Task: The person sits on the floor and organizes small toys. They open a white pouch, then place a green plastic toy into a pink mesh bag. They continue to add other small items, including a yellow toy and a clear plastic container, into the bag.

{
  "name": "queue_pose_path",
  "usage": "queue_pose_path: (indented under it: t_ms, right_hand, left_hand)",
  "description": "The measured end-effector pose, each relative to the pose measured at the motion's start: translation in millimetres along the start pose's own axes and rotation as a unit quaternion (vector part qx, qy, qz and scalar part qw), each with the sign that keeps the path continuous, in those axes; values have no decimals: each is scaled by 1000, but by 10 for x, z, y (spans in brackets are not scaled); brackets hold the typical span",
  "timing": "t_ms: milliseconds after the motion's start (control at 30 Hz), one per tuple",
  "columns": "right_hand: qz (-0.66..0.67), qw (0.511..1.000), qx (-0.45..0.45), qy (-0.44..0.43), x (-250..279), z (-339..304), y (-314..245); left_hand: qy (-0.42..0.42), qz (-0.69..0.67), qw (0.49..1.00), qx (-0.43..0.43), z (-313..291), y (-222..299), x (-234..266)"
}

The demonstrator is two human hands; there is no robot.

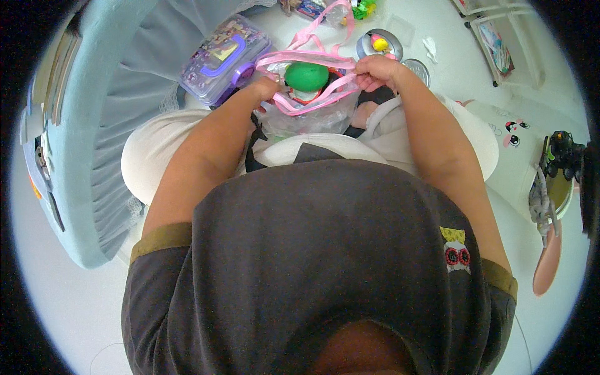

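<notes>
Clear, pink-trimmed bag (312, 123) is held open at its rim, a rounded green object (307, 77) already inside.
Its opposite sides are gripped by the left hand (267, 91) and right hand (379, 70), set apart; the mouth is unclosed. A round tin (362, 47) and purple-trimmed box (219, 62) are left outside. The white floor (431, 19) is bordered by an apparent bed (78, 156), blue-skirted, and a white storage rack (530, 53).

Bag (315, 122): clear plastic, pink edging, mouth spread wide and facing up, upper centre of the frame.
Green item (306, 76): smooth, oval, showing within the bag's mouth, upper centre.
</notes>
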State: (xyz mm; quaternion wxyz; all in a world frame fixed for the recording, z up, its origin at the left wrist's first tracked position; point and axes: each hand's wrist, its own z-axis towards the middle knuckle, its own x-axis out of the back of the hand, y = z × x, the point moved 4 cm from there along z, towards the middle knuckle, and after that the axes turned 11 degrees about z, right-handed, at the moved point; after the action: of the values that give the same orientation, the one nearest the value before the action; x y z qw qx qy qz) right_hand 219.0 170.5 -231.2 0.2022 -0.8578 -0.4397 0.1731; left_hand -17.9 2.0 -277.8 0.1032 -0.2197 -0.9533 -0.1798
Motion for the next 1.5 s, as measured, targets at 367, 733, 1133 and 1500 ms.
queue_pose_path:
  t_ms: [367,733,1133,1500]
  right_hand:
    - [-383,858,151,307,-23,-251,-498]
    - [-512,752,401,109,-1467,-425,-460]
    - [-503,820,264,67,-1445,-241,-337]
    - [-475,814,326,73,-1454,-248,-292]
  left_hand:
    - [-7,-21,999,-30,114,-12,-32]
    - [-83,-47,993,-76,-155,137,-5]
    - [-111,-58,989,-76,-69,43,-8]
    - [-13,14,997,-77,-161,122,26]
